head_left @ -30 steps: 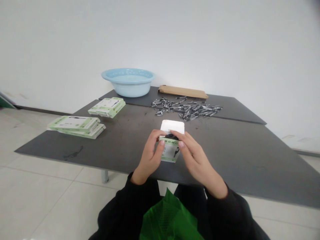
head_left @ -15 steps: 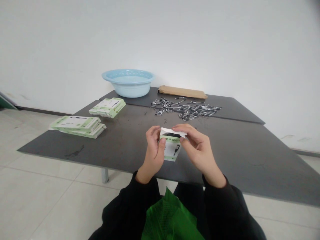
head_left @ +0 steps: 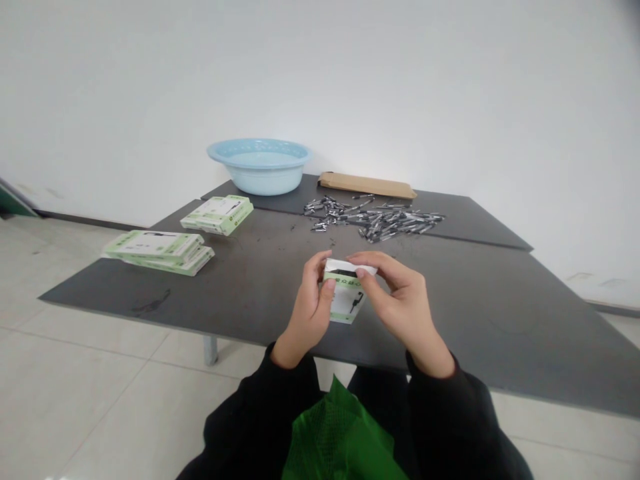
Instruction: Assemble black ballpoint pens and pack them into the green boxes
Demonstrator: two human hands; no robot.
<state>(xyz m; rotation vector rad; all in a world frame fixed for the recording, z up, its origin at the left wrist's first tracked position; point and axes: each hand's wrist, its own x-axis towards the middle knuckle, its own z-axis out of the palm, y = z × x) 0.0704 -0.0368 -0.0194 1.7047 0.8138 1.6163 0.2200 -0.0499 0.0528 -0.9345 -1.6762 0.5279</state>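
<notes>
Flap [head_left: 369, 270] in the head view, upright a second ago, now leans forward over the mouth of the small box [head_left: 345, 305], which therefore looks partly closed; dark contents [head_left: 344, 272] show through the gap. The box sits between both hands, near the table's [head_left: 480, 313] close edge. The left hand [head_left: 311, 312] grips its side; the right hand's [head_left: 404, 303] fingers narrow on the flap.

The box [head_left: 343, 305] is before the pieces [head_left: 393, 224] on the table [head_left: 490, 307], stacked boxes [head_left: 153, 245] to its left, basin [head_left: 266, 180] behind those.
</notes>
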